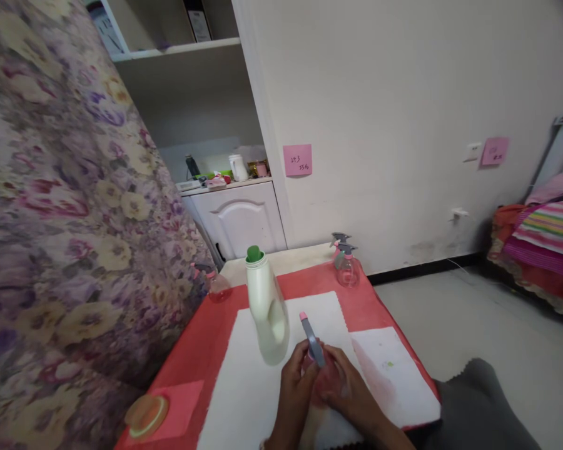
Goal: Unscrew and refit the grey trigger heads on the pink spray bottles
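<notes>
Both my hands are around a small clear spray bottle (pixel 326 382) with a grey trigger head and pink nozzle, above a white cloth (pixel 229 381). My left hand (pixel 293 387) closes its fingers at the collar, just under the spray head. My right hand (pixel 349 387) wraps the bottle's round body from the other side. A large pale green jug (pixel 267 312) with a handle and a green piece in its mouth stands upright on the cloth, left of my hands. What is inside the spray bottle is hard to make out.
More spray bottles stand at the table's back right (pixel 348 274) and back left (pixel 219 287). A round lidded container (pixel 147 415) sits on pink paper at front left. A stained white sheet (pixel 394 369) lies at right. A floral curtain (pixel 75 250) hangs along the left side.
</notes>
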The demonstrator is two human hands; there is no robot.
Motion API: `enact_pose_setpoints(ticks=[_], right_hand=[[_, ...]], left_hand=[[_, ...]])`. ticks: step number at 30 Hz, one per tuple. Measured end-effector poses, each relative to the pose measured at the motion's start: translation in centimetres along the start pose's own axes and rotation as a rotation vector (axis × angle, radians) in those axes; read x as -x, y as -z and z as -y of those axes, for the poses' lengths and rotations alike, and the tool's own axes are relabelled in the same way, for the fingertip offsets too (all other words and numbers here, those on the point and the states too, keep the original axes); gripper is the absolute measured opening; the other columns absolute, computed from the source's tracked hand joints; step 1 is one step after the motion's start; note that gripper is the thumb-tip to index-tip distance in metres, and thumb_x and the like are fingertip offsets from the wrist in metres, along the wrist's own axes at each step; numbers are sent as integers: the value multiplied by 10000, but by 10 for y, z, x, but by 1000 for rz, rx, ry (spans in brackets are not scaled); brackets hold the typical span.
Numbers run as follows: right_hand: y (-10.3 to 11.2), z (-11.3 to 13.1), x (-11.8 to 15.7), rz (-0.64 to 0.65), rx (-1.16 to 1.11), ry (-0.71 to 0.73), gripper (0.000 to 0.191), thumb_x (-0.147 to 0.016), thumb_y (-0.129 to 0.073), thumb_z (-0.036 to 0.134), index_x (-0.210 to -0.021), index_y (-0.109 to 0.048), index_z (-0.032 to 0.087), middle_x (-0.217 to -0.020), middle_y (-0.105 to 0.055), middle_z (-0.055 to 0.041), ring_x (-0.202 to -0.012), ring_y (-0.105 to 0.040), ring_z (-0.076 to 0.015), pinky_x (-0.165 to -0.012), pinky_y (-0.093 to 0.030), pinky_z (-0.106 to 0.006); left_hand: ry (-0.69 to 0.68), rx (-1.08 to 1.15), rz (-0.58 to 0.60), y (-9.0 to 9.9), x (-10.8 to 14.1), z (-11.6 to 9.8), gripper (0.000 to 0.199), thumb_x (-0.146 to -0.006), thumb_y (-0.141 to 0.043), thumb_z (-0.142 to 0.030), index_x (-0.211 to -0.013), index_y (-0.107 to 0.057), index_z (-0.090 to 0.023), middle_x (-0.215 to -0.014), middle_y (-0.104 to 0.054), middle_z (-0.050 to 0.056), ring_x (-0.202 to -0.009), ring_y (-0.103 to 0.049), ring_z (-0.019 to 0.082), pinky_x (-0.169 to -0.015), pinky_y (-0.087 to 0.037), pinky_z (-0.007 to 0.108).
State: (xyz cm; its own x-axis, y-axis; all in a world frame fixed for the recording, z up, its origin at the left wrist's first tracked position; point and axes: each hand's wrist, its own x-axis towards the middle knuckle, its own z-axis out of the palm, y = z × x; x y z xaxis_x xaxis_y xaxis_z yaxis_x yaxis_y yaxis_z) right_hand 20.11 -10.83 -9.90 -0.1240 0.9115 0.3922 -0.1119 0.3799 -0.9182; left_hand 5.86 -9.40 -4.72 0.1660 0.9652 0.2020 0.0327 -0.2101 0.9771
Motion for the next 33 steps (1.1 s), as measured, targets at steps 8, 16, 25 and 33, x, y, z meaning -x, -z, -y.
enact_pose_setpoints(ticks=[8, 16, 25, 33], right_hand=[[-7, 7, 1, -88, 85, -129, 685, -638, -741, 200, -1251, -444, 270, -1300, -569, -85, -1273, -500, -281, -1100, -381, -461], [-7, 18, -9, 51, -140, -136, 753, -603, -803, 375, -1265, -464, 265, -1417, -519, -116, -1331, -467, -310, -1130, -336, -516], [-17, -18, 6, -174, 142, -47, 775, -551, -799, 183, -1235, -441, 257, -1244, -574, -82, -1203, -549, -292, -1056, -427, -451], [-12, -12, 9, -166, 209, -57, 755, -564, -773, 190, -1247, -462, 270, -1242, -565, -72, -1192, -544, -297, -1039, -438, -446]], left_hand=[[31, 104, -124, -6, -6, 3, 272, -694, -739, -297, -929, -662, -183, -984, -734, 70, -984, -656, 265, -921, -486, 375], [58, 57, -6, 4, 1, -5, 371, -759, -695, -318, -1111, -666, -205, -1199, -696, 86, -1137, -613, 272, -1024, -442, 386], [41, 82, -225, -16, -1, -12, 234, -660, -760, -247, -861, -653, -189, -914, -727, 42, -947, -665, 238, -895, -511, 346], [84, 22, -43, -6, 6, -15, 398, -746, -700, -340, -1112, -647, -194, -1187, -696, 100, -1155, -605, 285, -1039, -435, 425]])
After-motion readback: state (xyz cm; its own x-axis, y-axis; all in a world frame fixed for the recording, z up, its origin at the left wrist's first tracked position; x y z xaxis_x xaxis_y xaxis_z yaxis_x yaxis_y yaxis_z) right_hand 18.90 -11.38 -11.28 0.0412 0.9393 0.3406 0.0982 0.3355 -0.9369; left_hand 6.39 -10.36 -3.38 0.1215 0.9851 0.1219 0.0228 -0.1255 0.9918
